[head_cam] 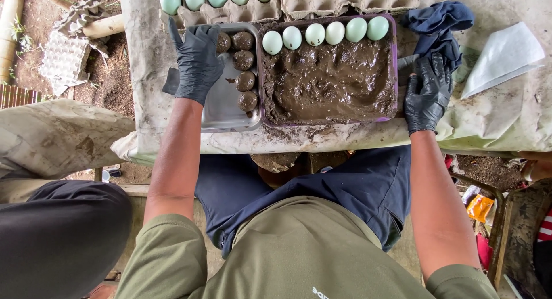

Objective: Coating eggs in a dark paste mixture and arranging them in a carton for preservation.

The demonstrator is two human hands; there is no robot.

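Black gloves cover both hands, a sensible guard against the wet brown mud that fills the purple tray point(394, 63) at the middle of the desk point(500, 123). Six pale green eggs point(325, 34) lie in a row along the tray's far edge, half bedded in the mud, seemingly kept within reach for coating.

The left hand point(196, 62) rests flat on the metal tray point(221, 112), just left of the purple one, its fingers point(175, 34) spread wide and holding nothing; it looks to be steadying the tray. Beside that hand, along the tray's right side, sit five mud-coated eggs point(245, 80) in a loose column, apart from the clean ones so the two kinds do not mix.

The right hand point(426, 95) lies at the right rim of the purple tray, fingers loosely curled and slightly parted. It touches the tray's edge and the desk cover; I cannot tell whether it grips anything, though nothing shows in it. Just beyond it lies a dark blue cloth point(440, 20), and further right a white folded sheet point(506, 54).

At the far edge, grey pulp egg cartons point(351, 0) carry more pale green eggs. Another empty carton point(63, 54) lies on the ground at far left.
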